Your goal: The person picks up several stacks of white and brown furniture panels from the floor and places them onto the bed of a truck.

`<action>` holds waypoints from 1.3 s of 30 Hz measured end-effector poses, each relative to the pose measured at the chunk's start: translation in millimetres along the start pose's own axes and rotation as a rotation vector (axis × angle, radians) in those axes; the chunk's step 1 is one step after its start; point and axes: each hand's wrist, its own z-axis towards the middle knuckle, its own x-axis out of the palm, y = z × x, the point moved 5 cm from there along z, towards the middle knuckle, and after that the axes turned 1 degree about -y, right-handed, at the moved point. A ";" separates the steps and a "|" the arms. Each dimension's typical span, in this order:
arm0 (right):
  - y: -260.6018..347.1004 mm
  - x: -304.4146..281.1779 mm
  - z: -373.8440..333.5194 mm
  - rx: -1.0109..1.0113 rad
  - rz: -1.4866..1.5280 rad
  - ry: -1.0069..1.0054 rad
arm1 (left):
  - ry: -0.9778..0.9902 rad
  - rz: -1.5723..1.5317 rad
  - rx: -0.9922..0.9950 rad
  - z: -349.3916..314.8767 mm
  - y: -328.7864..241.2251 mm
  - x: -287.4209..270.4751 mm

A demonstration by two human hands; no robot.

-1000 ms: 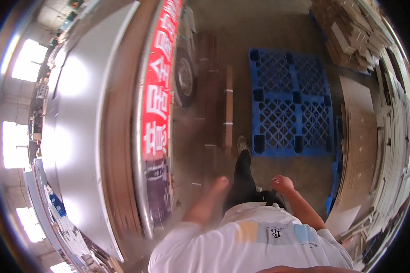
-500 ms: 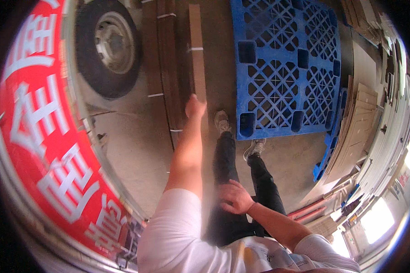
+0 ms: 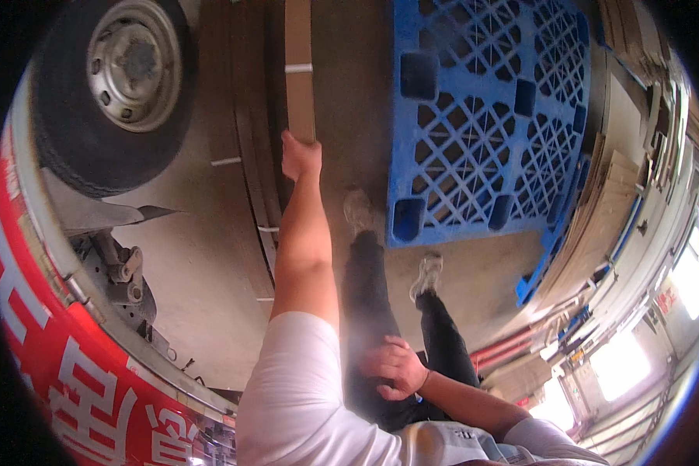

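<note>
My left hand (image 3: 301, 158) is closed around the near end of a long, narrow bundle of flat brown cardboard (image 3: 299, 97), bound with a white strap. My left arm stretches far ahead, and the bundle runs away past the top edge. Close to my dark trouser leg hangs my right hand (image 3: 396, 367), its fingers loosely bent and apart, with nothing in them. Left of the held bundle, more long brown strapped bundles (image 3: 245, 116) lie side by side; my left forearm partly covers their near ends.
Blue plastic pallets (image 3: 474, 140) lie ahead to the right of my feet. A vehicle wheel (image 3: 136, 66) and a red side panel (image 3: 62, 373) line the left. Stacked cardboard sheets (image 3: 590, 210) stand along the right side.
My left hand has moved forward and left in view with the bundle. The wheel looks larger and farther left. My feet have shifted, and my right hand stays by my leg.
</note>
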 end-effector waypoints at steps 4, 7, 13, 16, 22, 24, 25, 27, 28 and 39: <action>2.2 -8.8 -14.4 -0.018 -0.012 0.009 | 0.081 -0.034 0.010 -20.0 24.2 -37.7; 0.3 -6.4 -30.7 -0.005 -0.047 0.065 | 0.119 -0.032 0.036 -64.3 55.2 -66.0; -2.5 -5.4 -62.7 -0.022 0.060 0.051 | 0.143 -0.028 0.000 -229.8 112.9 -129.6; -32.5 -7.2 -88.4 0.054 0.101 0.143 | 0.179 -0.046 0.013 -326.3 134.9 -179.5; -9.1 -56.6 -180.2 0.486 0.125 0.391 | 0.224 -0.270 -0.035 -518.7 129.5 -309.1; -11.9 -67.6 -210.9 0.522 0.202 0.375 | 0.170 -0.217 0.047 -585.4 143.9 -336.9; -30.1 -61.1 -232.8 0.496 0.216 0.333 | 0.133 -0.139 0.114 -624.5 130.9 -367.7; -8.5 -62.6 -251.7 0.595 0.311 0.336 | 0.049 -0.067 0.083 -687.3 155.0 -383.9; 11.0 -61.2 -262.8 0.684 0.373 0.380 | 0.053 -0.005 0.077 -720.1 147.4 -406.0; 178.3 57.8 -374.3 0.364 1.397 0.550 | 0.098 -0.172 0.068 -980.2 129.8 -536.0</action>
